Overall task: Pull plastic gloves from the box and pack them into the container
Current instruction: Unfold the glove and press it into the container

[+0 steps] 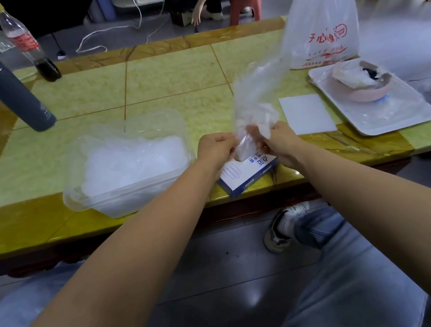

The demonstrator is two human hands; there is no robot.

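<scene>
A clear plastic glove [253,108] is pinched at centre frame by the left hand [217,149] and the right hand [278,142], fingers curled tight on its lower end, directly above the glove box [247,173] at the table's [171,71] near edge. The container [128,160], heaped with gloves, is seen just left of the box. Bare tabletop is left open behind, toward the upper centre, while the right side is taken up by a white tray [374,102].

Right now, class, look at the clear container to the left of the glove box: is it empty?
No: the clear container holds a heap of crumpled plastic gloves.
</scene>
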